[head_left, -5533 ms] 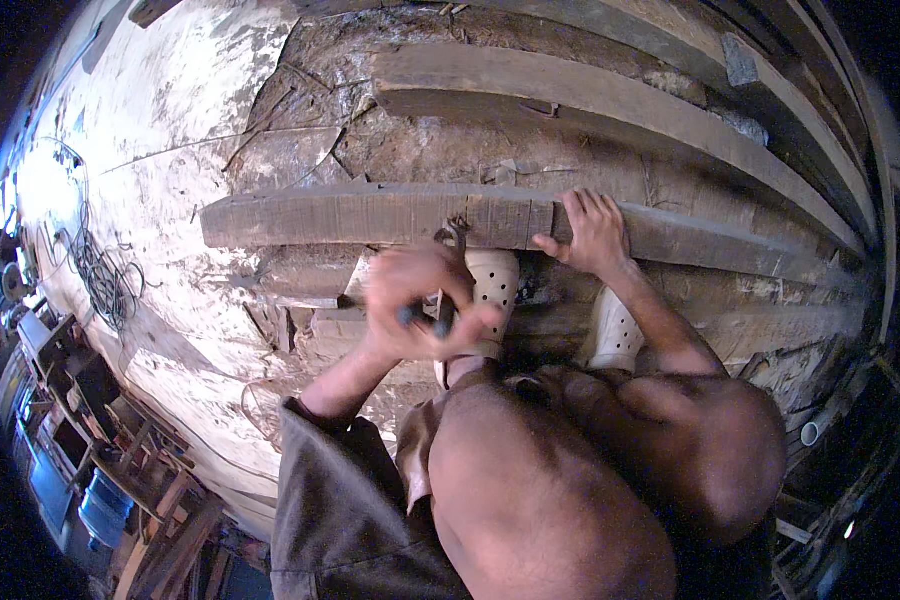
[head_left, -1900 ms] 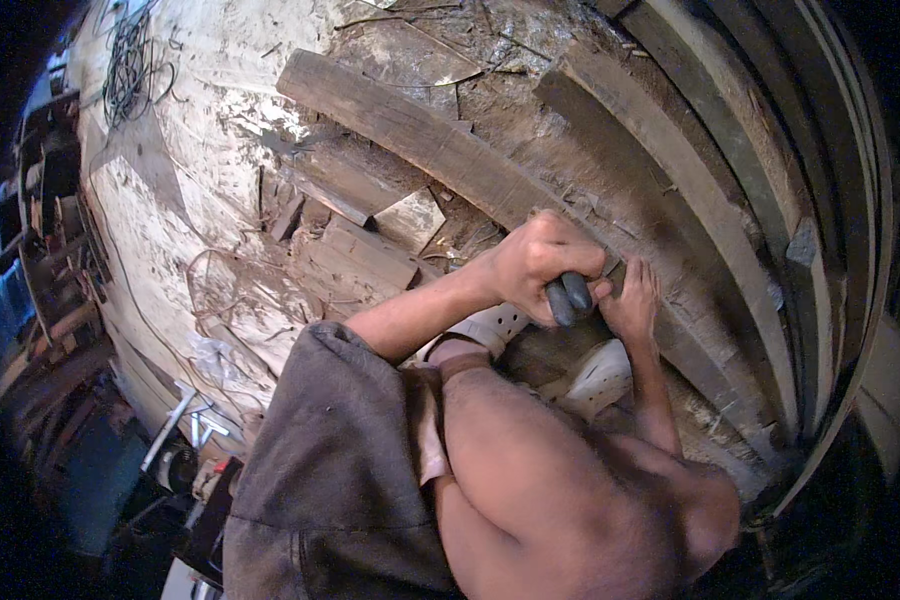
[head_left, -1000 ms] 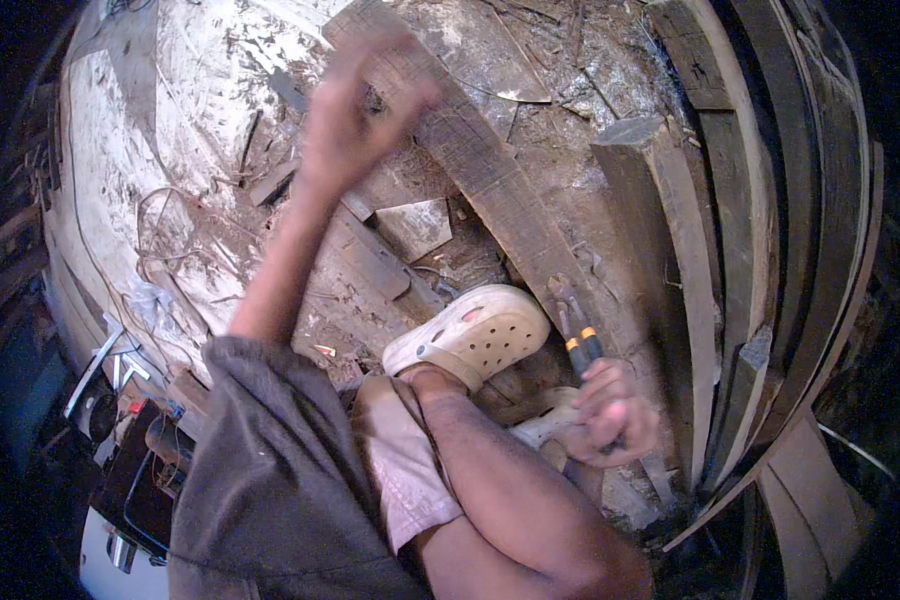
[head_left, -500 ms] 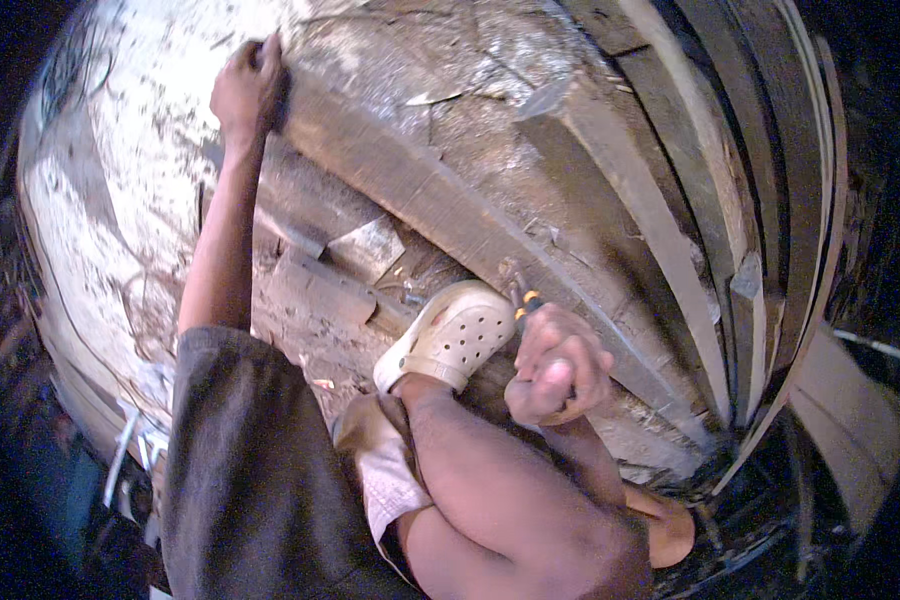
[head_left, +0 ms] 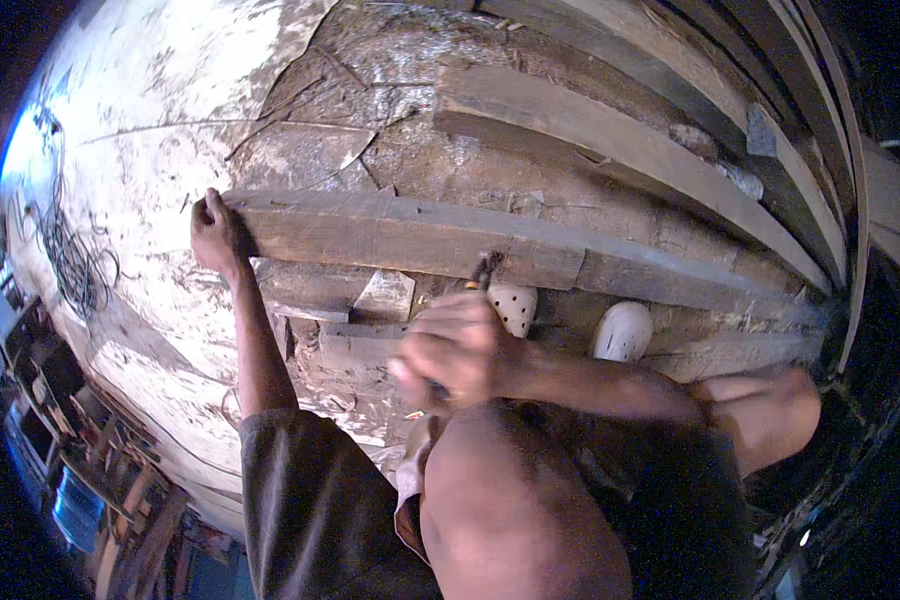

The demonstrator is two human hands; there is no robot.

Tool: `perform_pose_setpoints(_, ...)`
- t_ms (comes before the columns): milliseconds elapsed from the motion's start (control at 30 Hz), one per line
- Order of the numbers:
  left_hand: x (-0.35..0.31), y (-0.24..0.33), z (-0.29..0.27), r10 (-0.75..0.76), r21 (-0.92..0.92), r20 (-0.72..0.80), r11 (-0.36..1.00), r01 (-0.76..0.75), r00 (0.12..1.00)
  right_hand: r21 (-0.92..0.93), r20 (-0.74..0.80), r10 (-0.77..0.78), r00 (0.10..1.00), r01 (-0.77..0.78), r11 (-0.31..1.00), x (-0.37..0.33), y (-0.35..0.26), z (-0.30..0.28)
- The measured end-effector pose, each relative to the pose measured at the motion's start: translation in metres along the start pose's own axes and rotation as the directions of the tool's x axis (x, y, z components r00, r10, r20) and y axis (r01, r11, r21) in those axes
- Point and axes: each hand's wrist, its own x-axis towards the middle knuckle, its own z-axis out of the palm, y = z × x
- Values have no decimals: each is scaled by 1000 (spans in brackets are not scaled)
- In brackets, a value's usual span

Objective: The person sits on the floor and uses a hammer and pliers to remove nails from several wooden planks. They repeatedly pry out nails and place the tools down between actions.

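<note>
A long squared wooden beam point(head_left: 370, 235) lies across the ground in front of me. My left hand point(head_left: 216, 232) is closed round its left end, thumb uppermost. In my right hand point(head_left: 455, 345), closed in a fist and somewhat blurred, are what look like pliers point(head_left: 485, 268) with a dark metal head and a bit of yellow on the handle. Their head is at the beam's near face; whether the jaws grip anything there I cannot tell. A cream perforated clog point(head_left: 513, 308) on my foot is against the beam's near side, partly behind the right hand.
Another thick timber point(head_left: 570, 115) lies beyond the beam, with more boards point(head_left: 760, 150) curving along the right. A second clog point(head_left: 625, 332) is right of the first. Short wood scraps point(head_left: 383, 297) lie nearby. Coiled wire point(head_left: 75, 260) and stacked wood pieces point(head_left: 120, 500) are at left.
My view has turned, so the beam now runs more level. The right fist has swung left, tilting the pliers' handle, while their head stays near the clog. My left hand keeps the beam's end.
</note>
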Motion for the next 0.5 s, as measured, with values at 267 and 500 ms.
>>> perform_pose_setpoints(267, 6, -2, -4, 83, -134, 75, 988, -72, 994, -241, 86, 169, 982, -144, 960, 20, 14, 53)
perform_pose_setpoints(500, 8, -11, -1, 137, -215, 50, 969, -123, 989, -198, 80, 182, 980, -164, 966, 14, 10, 64)
